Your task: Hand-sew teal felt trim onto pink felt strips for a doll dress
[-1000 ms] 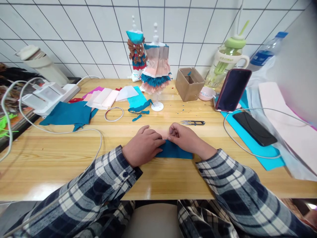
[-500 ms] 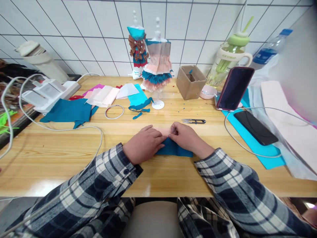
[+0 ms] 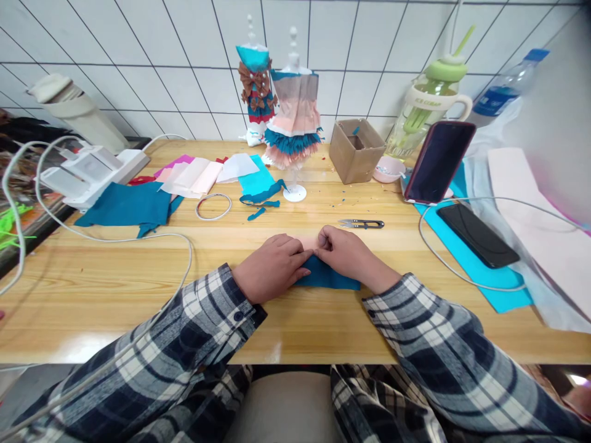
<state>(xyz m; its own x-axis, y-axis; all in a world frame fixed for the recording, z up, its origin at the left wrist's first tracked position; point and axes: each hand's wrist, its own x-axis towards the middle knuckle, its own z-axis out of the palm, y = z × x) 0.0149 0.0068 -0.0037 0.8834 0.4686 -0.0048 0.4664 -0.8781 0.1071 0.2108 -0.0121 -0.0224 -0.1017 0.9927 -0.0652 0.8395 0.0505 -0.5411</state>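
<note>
A folded teal sheet [image 3: 329,277], crepe paper or cloth, lies on the table in front of me. Behind it, between my hands, shows a pale pink piece [image 3: 305,242]. My left hand [image 3: 271,268] is closed at the sheet's left part, its fingers together and thumb tucked beneath. With finger and thumb my right hand [image 3: 345,253] pinches the far edge, close to the left fingertips. The exact fold under the fingers is hidden. Black thread snips [image 3: 362,224] rest just beyond my right hand.
Two small mannequins stand at the wall, the nearer in a pink and teal fringed dress [image 3: 295,117]. Near them are a cardboard box [image 3: 356,151] and a pink bowl [image 3: 388,169]. Scraps [image 3: 124,206] and a power strip [image 3: 95,175] lie left; phones [image 3: 478,235] and a cable lie right.
My left hand has shifted slightly to the right along the teal sheet. The right hand keeps its pinch, almost unmoved.
</note>
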